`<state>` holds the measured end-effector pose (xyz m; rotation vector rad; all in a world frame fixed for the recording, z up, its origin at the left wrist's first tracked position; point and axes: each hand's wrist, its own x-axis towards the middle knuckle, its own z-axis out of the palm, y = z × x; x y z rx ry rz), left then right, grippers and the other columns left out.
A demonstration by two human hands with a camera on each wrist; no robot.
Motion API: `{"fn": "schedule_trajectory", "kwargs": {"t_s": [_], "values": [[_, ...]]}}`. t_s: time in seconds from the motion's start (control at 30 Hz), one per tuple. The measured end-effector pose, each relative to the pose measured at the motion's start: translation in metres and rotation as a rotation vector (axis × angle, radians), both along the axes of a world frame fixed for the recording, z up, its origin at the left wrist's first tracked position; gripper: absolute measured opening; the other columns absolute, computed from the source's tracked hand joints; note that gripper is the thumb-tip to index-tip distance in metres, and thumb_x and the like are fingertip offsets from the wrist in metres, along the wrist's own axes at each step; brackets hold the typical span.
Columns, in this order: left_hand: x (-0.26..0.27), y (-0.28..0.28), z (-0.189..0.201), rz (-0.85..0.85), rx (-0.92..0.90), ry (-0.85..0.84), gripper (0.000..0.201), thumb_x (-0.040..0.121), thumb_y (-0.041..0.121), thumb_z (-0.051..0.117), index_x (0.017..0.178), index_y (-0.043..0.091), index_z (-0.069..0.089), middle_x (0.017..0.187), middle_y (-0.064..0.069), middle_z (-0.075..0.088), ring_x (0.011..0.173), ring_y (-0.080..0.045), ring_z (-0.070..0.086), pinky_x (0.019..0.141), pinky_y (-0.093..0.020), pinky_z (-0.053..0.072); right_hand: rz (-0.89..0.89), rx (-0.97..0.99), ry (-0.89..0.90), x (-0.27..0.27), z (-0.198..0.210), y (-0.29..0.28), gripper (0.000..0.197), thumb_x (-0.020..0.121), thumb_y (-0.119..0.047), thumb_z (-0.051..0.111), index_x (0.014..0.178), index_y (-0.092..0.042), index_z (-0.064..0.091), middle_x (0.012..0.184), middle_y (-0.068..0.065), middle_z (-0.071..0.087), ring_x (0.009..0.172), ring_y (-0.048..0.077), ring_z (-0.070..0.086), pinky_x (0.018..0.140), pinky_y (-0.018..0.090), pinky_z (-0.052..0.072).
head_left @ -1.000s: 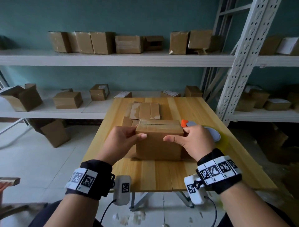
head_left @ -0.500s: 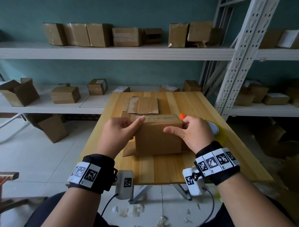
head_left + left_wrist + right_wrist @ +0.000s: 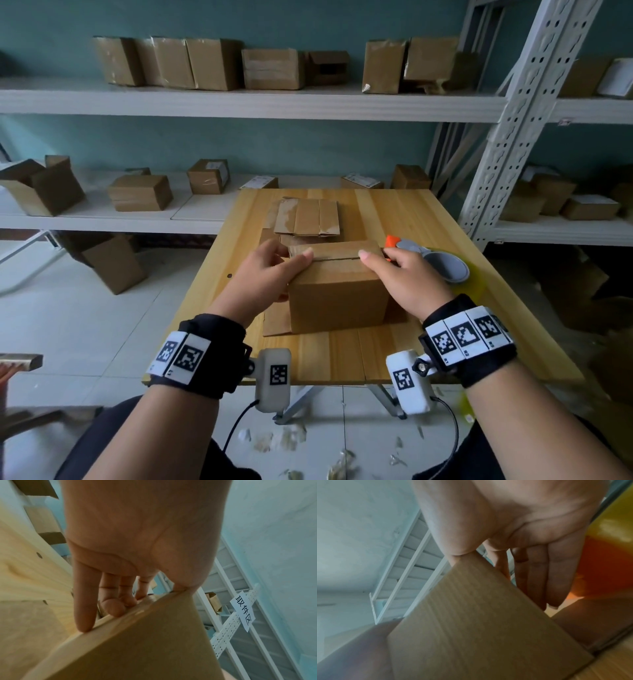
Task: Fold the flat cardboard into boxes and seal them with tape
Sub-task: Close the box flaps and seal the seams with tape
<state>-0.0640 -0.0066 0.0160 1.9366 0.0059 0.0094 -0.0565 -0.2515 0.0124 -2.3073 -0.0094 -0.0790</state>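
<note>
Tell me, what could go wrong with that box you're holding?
The top flaps of the box meet at a dark seam, with no tape visible across that gap. If the left hand or right hand lets go, they may spring open.

The tape dispenser lies just behind the right hand, near the table edge. A bump might knock it off.

The box stands on flat cardboard, so it could slide.
</note>
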Motion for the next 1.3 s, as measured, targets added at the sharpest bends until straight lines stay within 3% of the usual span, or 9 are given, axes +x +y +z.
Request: {"fn": "schedule_trajectory", "kwargs": {"t_s": [0.1,0.2,0.47,0.67,0.77,1.0,1.07,1.2,1.3], "values": [[0.002,-0.006,-0.002,0.079,0.016,-0.006,0.049,0.089,0.066,0.072,0.107,0.021,0.066,0.104,-0.004,0.074,0.093,-0.021,0.071,0.071,-0.035,0.059,-0.025,-0.058,-0.055,-0.004,0.002,0.010,0.060,0.096,-0.073,0.043,0.132,-0.028,0.061,0.120,-0.005,0.067,0.119,0.024,0.060,0.090,0.037,0.050],[0.003,-0.014,-0.001,0.144,0.136,-0.096,0.046,0.092,0.064,0.070,0.101,0.019,0.073,0.096,-0.002,0.072,0.085,-0.018,0.067,0.065,-0.035,0.054,-0.042,-0.130,-0.142,-0.008,0.006,0.024,0.060,0.109,-0.049,0.041,0.162,-0.022,0.035,0.158,0.004,0.051,0.140,0.024,0.051,0.108,0.039,0.047],[0.012,-0.033,0.006,0.244,0.375,-0.177,0.030,0.104,0.043,0.061,0.110,0.015,0.066,0.092,0.004,0.063,0.087,-0.020,0.064,0.065,-0.032,0.048,-0.120,-0.433,-0.233,-0.010,0.013,0.040,0.032,0.109,-0.039,0.038,0.127,-0.014,0.046,0.112,0.008,0.068,0.085,0.028,0.065,0.067,0.038,0.055],[0.015,-0.048,0.004,0.250,0.549,-0.172,0.042,0.101,0.057,0.051,0.113,0.018,0.058,0.099,-0.001,0.067,0.087,-0.025,0.065,0.075,-0.037,0.058,-0.165,-0.450,-0.168,-0.010,0.021,0.040,0.058,0.099,-0.071,0.045,0.122,-0.018,0.044,0.101,-0.002,0.061,0.081,0.022,0.063,0.063,0.035,0.052],[0.018,-0.043,0.006,0.251,0.585,-0.193,0.049,0.097,0.066,0.055,0.101,0.019,0.063,0.089,-0.002,0.067,0.080,-0.025,0.066,0.071,-0.036,0.060,-0.106,-0.446,-0.146,-0.007,0.023,0.040,0.046,0.106,-0.059,0.040,0.133,-0.022,0.047,0.111,0.001,0.066,0.092,0.025,0.066,0.074,0.039,0.057],[0.023,-0.023,0.005,0.187,0.492,-0.234,0.034,0.110,0.032,0.049,0.089,0.015,0.069,0.084,-0.005,0.066,0.081,-0.031,0.065,0.065,-0.033,0.046,-0.093,-0.449,-0.195,-0.003,0.025,0.031,0.030,0.110,-0.021,0.039,0.132,-0.023,0.059,0.104,0.005,0.072,0.089,0.028,0.067,0.071,0.036,0.051],[0.020,-0.030,0.004,0.226,0.567,-0.222,0.035,0.108,0.039,0.046,0.095,0.015,0.068,0.088,-0.005,0.068,0.079,-0.031,0.065,0.070,-0.037,0.055,-0.126,-0.477,-0.187,-0.006,0.025,0.036,0.022,0.110,-0.032,0.042,0.123,-0.020,0.056,0.093,0.004,0.070,0.080,0.027,0.065,0.066,0.035,0.049],[0.012,-0.044,0.007,0.279,0.656,-0.211,0.046,0.097,0.063,0.051,0.097,0.019,0.065,0.086,-0.002,0.067,0.079,-0.029,0.067,0.074,-0.041,0.062,-0.189,-0.506,-0.190,-0.010,0.025,0.041,0.062,0.092,-0.082,0.044,0.108,-0.022,0.045,0.073,-0.002,0.061,0.063,0.019,0.060,0.052,0.029,0.040],[0.012,-0.040,0.008,0.258,0.614,-0.227,0.044,0.098,0.061,0.055,0.090,0.019,0.066,0.079,0.000,0.064,0.075,-0.026,0.065,0.061,-0.031,0.052,-0.179,-0.476,-0.196,-0.008,0.021,0.039,0.052,0.097,-0.075,0.045,0.114,-0.026,0.049,0.074,-0.004,0.061,0.066,0.019,0.061,0.055,0.030,0.043]]}}
